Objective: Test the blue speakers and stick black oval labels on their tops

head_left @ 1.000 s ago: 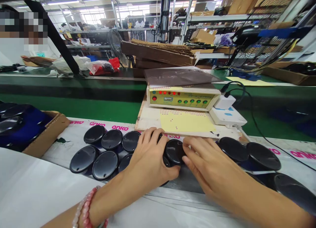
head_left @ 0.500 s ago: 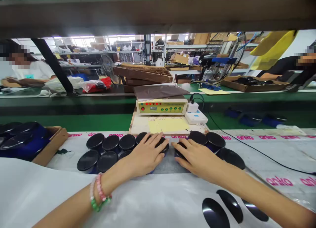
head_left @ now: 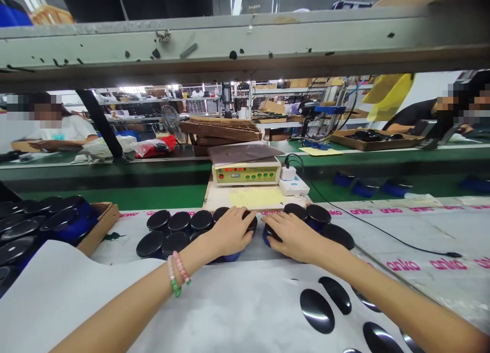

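Left hand (head_left: 229, 232) and right hand (head_left: 293, 235) just apart, each cupped on top of round black discs (head_left: 201, 220), grip unclear; the discs clustered in front of a yellow-panelled tester box (head_left: 245, 173).

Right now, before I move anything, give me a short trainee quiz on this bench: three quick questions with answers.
1. Which wrist wears the beaded bracelets?
2. True or false: the right hand rests on black discs.
3. What colour are the lit lamps on the control box?

Key: 1. left; 2. true; 3. red.
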A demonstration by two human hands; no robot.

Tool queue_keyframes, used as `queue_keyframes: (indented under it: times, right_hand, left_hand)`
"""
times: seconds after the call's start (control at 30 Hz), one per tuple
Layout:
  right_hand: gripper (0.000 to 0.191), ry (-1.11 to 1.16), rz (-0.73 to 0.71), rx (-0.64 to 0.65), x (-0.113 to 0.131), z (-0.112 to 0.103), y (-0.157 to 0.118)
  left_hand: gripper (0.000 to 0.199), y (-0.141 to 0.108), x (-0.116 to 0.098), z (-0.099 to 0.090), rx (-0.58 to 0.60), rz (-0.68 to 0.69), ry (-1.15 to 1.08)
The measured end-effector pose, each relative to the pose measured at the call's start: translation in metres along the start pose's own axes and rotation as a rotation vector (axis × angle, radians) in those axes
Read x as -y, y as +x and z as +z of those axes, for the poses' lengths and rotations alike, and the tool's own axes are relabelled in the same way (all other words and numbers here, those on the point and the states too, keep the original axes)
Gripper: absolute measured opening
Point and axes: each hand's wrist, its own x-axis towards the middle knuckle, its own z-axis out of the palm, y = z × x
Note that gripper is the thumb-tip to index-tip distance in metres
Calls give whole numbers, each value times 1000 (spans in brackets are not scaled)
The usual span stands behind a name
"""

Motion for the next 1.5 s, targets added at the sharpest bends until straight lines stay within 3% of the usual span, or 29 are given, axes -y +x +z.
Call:
queue_keyframes:
  times: [0.13, 0.27, 0.37, 0.43, 0.53, 0.7, 0.87, 0.97, 1.07, 1.17, 1.3, 1.5]
  right_hand:
    - [40, -107, 95, -38, -10, -9, -21]
    - [39, -193, 211, -41, -14, -5, -52]
    - [38, -183, 205, -25, -16, -2, -64]
    - [41, -147, 193, -31, -20, -8, -69]
    - [39, 82, 274, -122, -30, -29, -79]
    - [37, 489, 411, -301, -50, -54, -99]
    - [45, 705, 431, -287, -57, -57, -110]
    - [45, 642, 351, -230, -49, -59, -111]
    - [40, 584, 264, -163, -29, -61, -98]
    - [35, 610, 164, -85, -5, -58, -70]
    - [31, 563, 105, -10, 17, -37, -29]
    - [41, 402, 270, 38, 36, -3, -2]
  left_hand:
    - [48, -1, -4, -6, 10, -42, -17]
    - [54, 7, -17, -10, 47, 15, -71]
    - [69, 23, -32, -7, 71, 68, -126]
    - [69, 34, -42, -4, 72, 64, -159]
    - [60, 42, -52, -1, 55, 70, -219]
    - [65, 45, -77, 11, 33, 166, -357]
    - [67, 49, -97, 19, 10, 153, -417]
    - [56, 43, -76, -1, -17, 121, -393]
    - [35, 32, -34, -30, -72, 14, -350]
    - [37, 23, 6, -45, -102, -111, -307]
    - [36, 19, 29, -37, -56, -124, -297]
    - [39, 18, 34, -19, 117, 46, -375]
